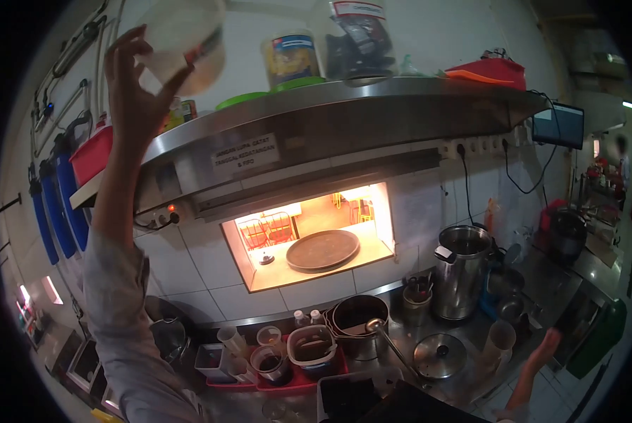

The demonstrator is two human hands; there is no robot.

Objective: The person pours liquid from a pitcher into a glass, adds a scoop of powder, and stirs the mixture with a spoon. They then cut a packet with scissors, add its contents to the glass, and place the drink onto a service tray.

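I see my left hand [134, 84] gripping a pale tub [185, 44] up at the steel shelf [344, 99] edge, my right hand [545, 347] open low; a slip could drop it onto the cups [270, 356] below.

Left hand [134, 88] grips a translucent, matt plastic tub [185, 46] with its fingers [122, 49]; the sleeve [118, 310] below it is pale woven cloth. Shelf [344, 95]: brushed stainless steel, dull sheen, with a paper label [245, 154] stuck to its front edge. Wall tiles [414, 208]: glazed white, smooth. Round tray [323, 249] in the lit recess: dark metal, matt. Tall urn [462, 268]: polished steel, reflective. Pot lid [439, 354]: shiny metal with a dark knob. Table [471, 374]: steel, scuffed. Red tray [287, 384]: glossy plastic.
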